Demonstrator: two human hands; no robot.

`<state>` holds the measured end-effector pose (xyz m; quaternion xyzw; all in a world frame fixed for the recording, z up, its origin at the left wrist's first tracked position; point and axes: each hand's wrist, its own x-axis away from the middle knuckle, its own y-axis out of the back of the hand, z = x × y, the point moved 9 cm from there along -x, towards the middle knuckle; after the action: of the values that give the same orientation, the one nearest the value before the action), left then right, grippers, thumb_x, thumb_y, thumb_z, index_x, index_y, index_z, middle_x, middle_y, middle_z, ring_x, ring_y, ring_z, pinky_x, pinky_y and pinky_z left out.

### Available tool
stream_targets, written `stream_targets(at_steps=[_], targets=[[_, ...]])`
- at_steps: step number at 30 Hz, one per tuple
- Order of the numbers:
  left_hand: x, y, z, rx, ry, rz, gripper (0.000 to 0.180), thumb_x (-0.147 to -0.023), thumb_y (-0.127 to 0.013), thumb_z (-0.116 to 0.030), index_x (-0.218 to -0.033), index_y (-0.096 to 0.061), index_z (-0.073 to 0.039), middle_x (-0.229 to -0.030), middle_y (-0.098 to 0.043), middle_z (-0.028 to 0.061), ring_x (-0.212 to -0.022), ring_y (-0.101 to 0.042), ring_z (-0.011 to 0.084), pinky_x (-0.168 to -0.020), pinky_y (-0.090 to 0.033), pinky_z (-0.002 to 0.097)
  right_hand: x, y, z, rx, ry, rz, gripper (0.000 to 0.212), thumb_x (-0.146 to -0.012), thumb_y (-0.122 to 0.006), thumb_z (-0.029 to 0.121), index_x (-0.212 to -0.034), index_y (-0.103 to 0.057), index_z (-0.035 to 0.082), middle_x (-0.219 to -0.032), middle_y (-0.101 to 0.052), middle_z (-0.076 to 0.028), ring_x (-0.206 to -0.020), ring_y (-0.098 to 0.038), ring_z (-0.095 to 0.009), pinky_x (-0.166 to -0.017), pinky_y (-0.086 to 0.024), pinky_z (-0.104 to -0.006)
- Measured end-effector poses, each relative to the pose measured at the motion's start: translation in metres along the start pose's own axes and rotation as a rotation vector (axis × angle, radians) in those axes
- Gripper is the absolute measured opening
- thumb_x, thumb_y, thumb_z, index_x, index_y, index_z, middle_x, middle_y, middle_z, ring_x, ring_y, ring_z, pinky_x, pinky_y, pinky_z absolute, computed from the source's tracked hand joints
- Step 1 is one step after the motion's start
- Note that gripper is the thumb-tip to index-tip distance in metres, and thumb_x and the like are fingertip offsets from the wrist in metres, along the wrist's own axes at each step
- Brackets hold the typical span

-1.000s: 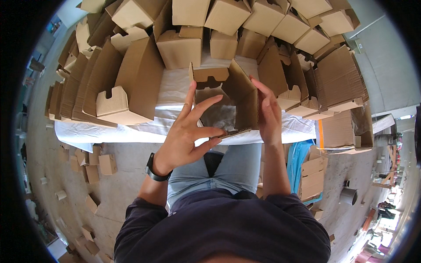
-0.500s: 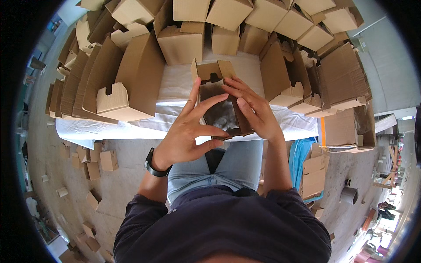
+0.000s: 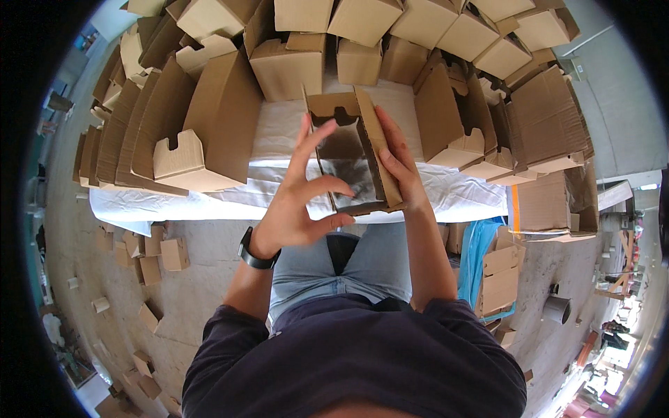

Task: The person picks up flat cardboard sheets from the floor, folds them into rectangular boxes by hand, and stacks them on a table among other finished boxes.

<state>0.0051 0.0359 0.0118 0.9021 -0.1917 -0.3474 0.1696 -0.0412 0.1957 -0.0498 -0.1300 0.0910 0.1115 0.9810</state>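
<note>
A small open cardboard box (image 3: 348, 150) is in front of me at the near edge of the white-covered table, its inside facing up and a notched wall at its far end. My left hand (image 3: 300, 188) is at the box's left side, fingers spread and curved over its opening. Whether its fingertips touch the wall I cannot tell. My right hand (image 3: 404, 164) grips the box's right side, with fingers and thumb against the long raised flap (image 3: 373, 132).
Brown cardboard boxes stand in rows on the left (image 3: 219, 115), at the back (image 3: 286, 70) and on the right (image 3: 446, 122) of the white cloth (image 3: 279, 184). Small boxes (image 3: 174, 254) lie on the floor at left. A blue bag (image 3: 477, 254) with flattened cardboard and a grey bucket (image 3: 555, 310) stand at right.
My right hand has moved from over the opening to the outside of the box's right side. The right flap now stands up along it. My left hand has shifted slightly down and its fingers have moved.
</note>
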Motion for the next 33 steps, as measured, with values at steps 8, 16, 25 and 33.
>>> stream_targets(at_steps=[8,16,25,33], targets=[[-0.011,0.011,0.018,0.102,-0.067,-0.109,0.034,-0.069,-0.087,-0.022,-0.093,-0.067,-0.008,-0.158,-0.015,0.0232,-0.147,-0.013,0.0433,-0.116,-0.02,0.0521,-0.011,0.003,0.005,-0.011,-0.006,-0.139,0.074,-0.088,-0.068,0.022,-0.147,-0.03,-0.002,-0.149,-0.036,-0.016,-0.141,-0.03,-0.025,-0.115,-0.021,-0.0345],[0.003,0.002,0.012,0.123,-0.009,-0.032,0.044,-0.068,-0.085,-0.014,-0.106,-0.063,-0.008,-0.156,-0.016,0.0258,-0.146,-0.018,0.0421,-0.116,-0.024,0.0477,-0.003,0.008,0.003,0.122,0.05,-0.14,0.074,-0.078,-0.074,-0.001,-0.142,-0.038,0.001,-0.145,-0.041,-0.013,-0.138,-0.036,-0.025,-0.113,-0.029,-0.0356],[0.011,-0.002,0.016,0.131,-0.01,-0.081,0.056,-0.067,-0.085,-0.017,-0.115,-0.06,-0.006,-0.157,-0.015,0.0262,-0.145,-0.019,0.0429,-0.116,-0.024,0.0483,0.004,0.008,0.016,0.287,0.17,-0.226,0.025,-0.077,-0.07,-0.007,-0.098,-0.068,0.007,-0.127,-0.057,-0.009,-0.131,-0.045,-0.023,-0.112,-0.035,-0.0426],[0.014,-0.005,0.015,0.106,-0.014,-0.037,0.067,-0.062,-0.088,-0.013,-0.121,-0.056,-0.006,-0.158,-0.011,0.0265,-0.146,-0.016,0.0437,-0.115,-0.026,0.0487,0.011,0.003,0.022,0.419,0.104,-0.104,0.015,-0.088,-0.064,0.006,-0.103,-0.069,0.005,-0.111,-0.069,-0.01,-0.134,-0.044,-0.025,-0.119,-0.019,-0.0458]])
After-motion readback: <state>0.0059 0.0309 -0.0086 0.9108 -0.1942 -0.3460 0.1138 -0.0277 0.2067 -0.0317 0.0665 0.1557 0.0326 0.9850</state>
